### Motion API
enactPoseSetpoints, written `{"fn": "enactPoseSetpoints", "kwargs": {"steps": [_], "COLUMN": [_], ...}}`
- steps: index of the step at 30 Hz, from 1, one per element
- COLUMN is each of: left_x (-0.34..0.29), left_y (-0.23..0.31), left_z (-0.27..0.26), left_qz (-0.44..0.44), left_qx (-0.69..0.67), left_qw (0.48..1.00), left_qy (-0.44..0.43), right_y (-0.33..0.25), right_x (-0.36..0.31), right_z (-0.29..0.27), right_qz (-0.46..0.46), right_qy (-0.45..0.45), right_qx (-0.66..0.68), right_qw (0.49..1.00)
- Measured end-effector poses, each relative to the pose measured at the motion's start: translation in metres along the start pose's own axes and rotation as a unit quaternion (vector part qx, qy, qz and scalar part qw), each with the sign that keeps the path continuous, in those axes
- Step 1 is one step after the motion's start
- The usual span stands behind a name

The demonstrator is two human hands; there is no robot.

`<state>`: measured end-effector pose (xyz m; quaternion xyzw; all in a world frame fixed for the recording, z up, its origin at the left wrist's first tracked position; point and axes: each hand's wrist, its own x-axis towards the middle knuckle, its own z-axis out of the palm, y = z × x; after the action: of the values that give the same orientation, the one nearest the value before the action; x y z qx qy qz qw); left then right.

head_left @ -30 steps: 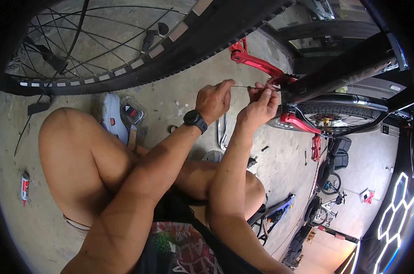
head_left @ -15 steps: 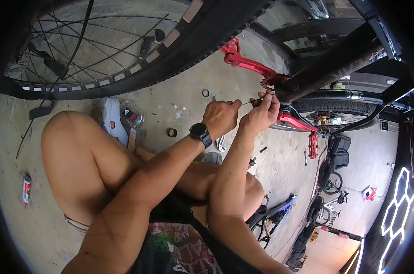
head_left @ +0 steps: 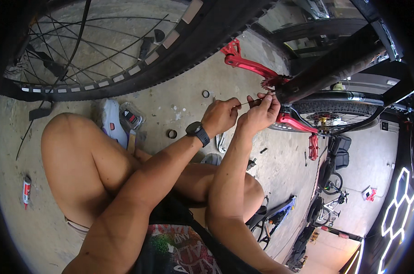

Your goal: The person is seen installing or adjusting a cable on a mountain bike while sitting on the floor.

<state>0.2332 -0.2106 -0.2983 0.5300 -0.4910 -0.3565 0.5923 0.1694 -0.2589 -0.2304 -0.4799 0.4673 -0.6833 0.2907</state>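
My left hand, with a black watch on its wrist, pinches a thin wire cable that runs right toward the bicycle's black frame tube. My right hand pinches the same cable close to the frame, just below the red crank arm and its toothed chainring. Both hands are raised in front of me, nearly touching. The cable's far end is hidden behind my right fingers.
A large spoked front wheel arches over the upper left. My bare knee fills the left centre. On the concrete floor lie a small packet, a black ring, a small tube and a red pedal.
Both hands have shifted slightly down and left along the cable and drawn closer together; the view has tilted, bringing the crank and frame higher.
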Motion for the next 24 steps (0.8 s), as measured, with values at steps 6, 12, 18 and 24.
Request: {"fn": "enactPoseSetpoints", "kwargs": {"steps": [6,12,18,24], "left_x": [-0.021,-0.041,-0.048,-0.039], "left_y": [0.002,-0.012,-0.034,-0.022], "left_z": [0.021,0.034,0.032,0.027], "left_qz": [0.029,0.069,0.103,0.162], "left_qx": [-0.103,-0.091,0.095,0.069], "left_qw": [0.993,0.993,0.99,0.984], "left_qy": [0.046,-0.028,0.007,-0.021], "right_y": [-0.009,-0.002,0.022,0.009], "right_x": [0.003,-0.005,-0.016,-0.007], "right_z": [-0.003,-0.02,-0.032,-0.033], "right_qz": [0.003,-0.007,0.007,0.011], "right_qy": [-0.035,-0.011,-0.019,-0.007], "right_qx": [-0.005,-0.059,-0.015,-0.037], "right_qw": [0.999,0.998,1.0,0.999]}}
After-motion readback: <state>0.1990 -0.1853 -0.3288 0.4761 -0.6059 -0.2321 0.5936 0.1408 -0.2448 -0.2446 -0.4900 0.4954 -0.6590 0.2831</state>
